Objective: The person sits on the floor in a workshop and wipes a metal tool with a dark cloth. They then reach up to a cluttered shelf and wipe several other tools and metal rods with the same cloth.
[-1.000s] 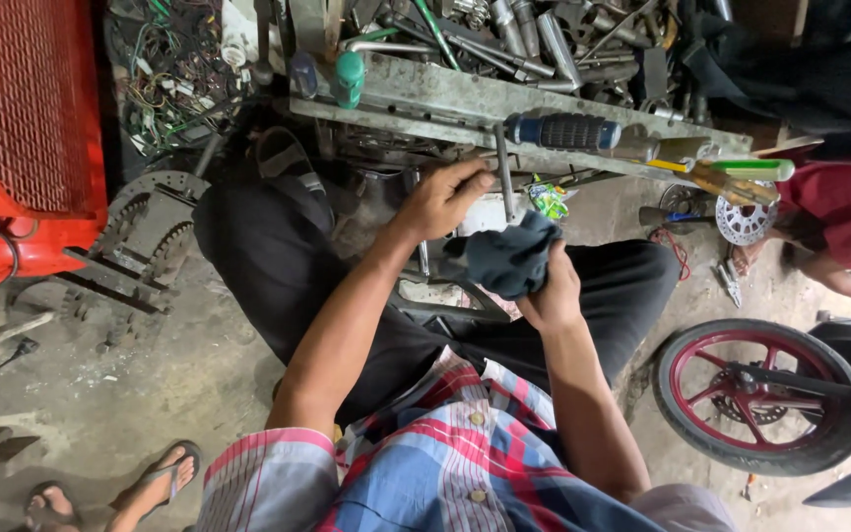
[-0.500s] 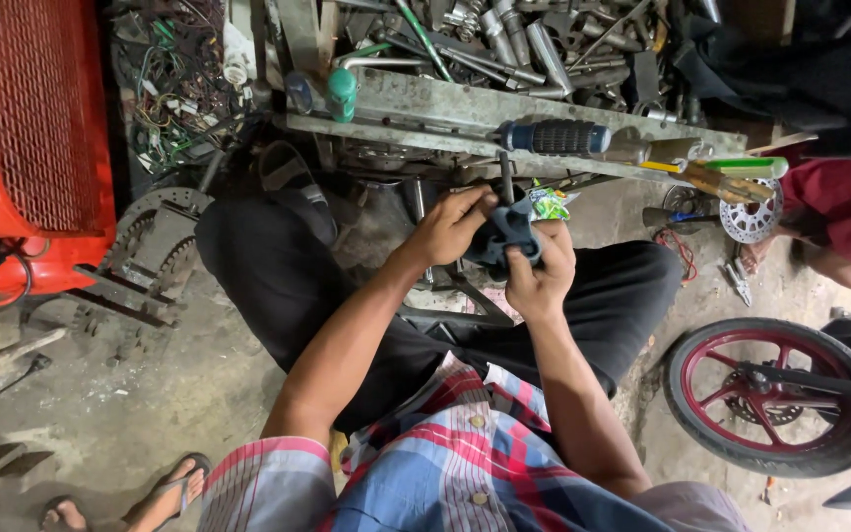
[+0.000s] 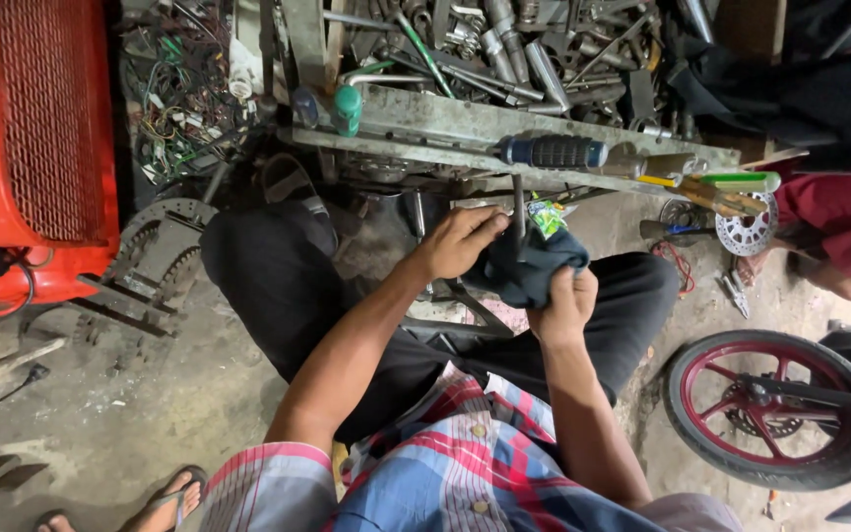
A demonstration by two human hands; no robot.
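Observation:
I sit on the workshop floor with my knees apart. My right hand (image 3: 563, 307) grips a dark blue rag (image 3: 529, 268) wrapped around the lower end of a thin metal tool (image 3: 518, 207) that stands upright. My left hand (image 3: 457, 241) closes on the rag's left side, fingertips against the tool's shaft. Both hands meet just in front of a low metal tool tray's rim (image 3: 445, 123). What the rag covers is hidden.
The tray holds several sockets and wrenches; a blue-handled screwdriver (image 3: 554, 152) and a green-handled one (image 3: 731, 183) lie on its edge. An orange machine (image 3: 27, 128) stands left, a red-rimmed motorcycle wheel (image 3: 775, 409) right. Another person in red (image 3: 839, 227) sits at far right. A sandalled foot (image 3: 164, 502) shows at the bottom.
My hands have lifted the rag up towards the tray, and my left hand has shifted from beside the shaft onto the rag and tool.

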